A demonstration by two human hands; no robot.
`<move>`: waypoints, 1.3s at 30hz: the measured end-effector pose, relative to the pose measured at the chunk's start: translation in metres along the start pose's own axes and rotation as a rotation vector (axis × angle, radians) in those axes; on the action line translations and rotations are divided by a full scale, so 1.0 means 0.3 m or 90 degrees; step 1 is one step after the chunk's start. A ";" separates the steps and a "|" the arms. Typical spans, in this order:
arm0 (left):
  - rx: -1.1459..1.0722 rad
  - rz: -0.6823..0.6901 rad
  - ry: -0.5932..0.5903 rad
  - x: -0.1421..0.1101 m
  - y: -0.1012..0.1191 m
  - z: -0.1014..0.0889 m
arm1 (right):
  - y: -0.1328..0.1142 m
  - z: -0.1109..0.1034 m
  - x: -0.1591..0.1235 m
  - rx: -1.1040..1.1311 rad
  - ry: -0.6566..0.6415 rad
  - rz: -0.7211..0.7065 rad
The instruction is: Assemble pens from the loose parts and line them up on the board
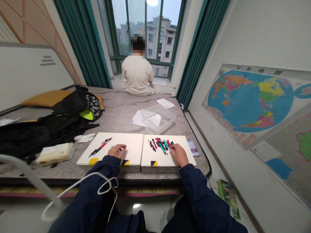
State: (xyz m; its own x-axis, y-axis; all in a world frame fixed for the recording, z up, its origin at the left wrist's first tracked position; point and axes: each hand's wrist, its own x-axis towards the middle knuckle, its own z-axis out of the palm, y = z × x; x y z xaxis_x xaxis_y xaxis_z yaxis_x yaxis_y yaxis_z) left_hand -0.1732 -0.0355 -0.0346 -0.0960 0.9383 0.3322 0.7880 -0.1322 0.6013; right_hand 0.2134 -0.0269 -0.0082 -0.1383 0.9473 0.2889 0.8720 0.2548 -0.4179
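Two white boxes lie side by side, the left box [132, 142] and the right box [148, 160]. On the right one is a loose pile of short pen pieces [161, 145] in black, red and teal. My right hand [179, 155] is at the pile's right edge, its fingertips drawn together among the pieces; what they grip is too small to make out. Above the left box, my left hand [117, 150] has loosely bent fingers apart and nothing visible in them. A few whole pens [100, 147], black and red, lie to its left.
Behind the boxes are a clear plastic bin [159, 121], white papers [139, 119] and a bottle [173, 93]. A tissue pack [55, 153] and black bags [70, 103] lie left. A white cable [97, 174] crosses my left sleeve. A person [137, 72] sits by the window.
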 end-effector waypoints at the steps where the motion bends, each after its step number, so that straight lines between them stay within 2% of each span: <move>1: -0.036 -0.008 0.002 -0.003 0.031 0.028 | -0.020 -0.002 0.028 -0.015 -0.013 0.000; 4: -0.116 -0.039 0.026 -0.006 0.087 0.107 | -0.074 0.002 0.114 -0.069 -0.056 0.019; 7: -0.188 -0.089 0.055 -0.007 0.095 0.161 | -0.109 0.020 0.180 -0.114 -0.094 0.039; 13: -0.172 -0.077 0.052 -0.013 0.071 0.182 | -0.137 0.068 0.221 -0.163 -0.149 0.077; 20: -0.172 -0.086 0.042 -0.017 0.077 0.177 | -0.145 0.076 0.220 -0.144 -0.134 0.118; 24: -0.228 -0.090 0.032 -0.011 0.092 0.176 | -0.171 0.070 0.207 -0.038 -0.073 0.130; 27: -0.354 -0.122 0.002 -0.006 0.126 0.188 | -0.257 0.112 0.174 0.122 -0.032 0.100; 30: -0.519 -0.187 -0.042 -0.002 0.167 0.208 | -0.383 0.197 0.127 0.255 -0.035 0.063; 32: -0.572 -0.212 -0.070 0.000 0.181 0.217 | -0.460 0.256 0.096 0.304 -0.031 0.054; 34: -0.583 -0.218 -0.089 0.003 0.179 0.218 | -0.509 0.297 0.072 0.308 -0.015 0.055; 36: -0.573 -0.218 -0.088 0.008 0.168 0.211 | -0.524 0.310 0.058 0.277 -0.015 0.022; 39: -0.555 -0.219 -0.072 0.016 0.155 0.201 | -0.488 0.272 0.058 0.190 -0.049 -0.052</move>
State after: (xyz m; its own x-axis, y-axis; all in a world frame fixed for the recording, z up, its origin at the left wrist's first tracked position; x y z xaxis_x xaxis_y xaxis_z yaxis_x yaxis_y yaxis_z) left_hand -0.1005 -0.0179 -0.0488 -0.1434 0.9896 -0.0092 -0.0104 0.0078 0.9999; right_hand 0.0450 -0.0318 -0.0122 -0.2473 0.9304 0.2707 0.6821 0.3656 -0.6333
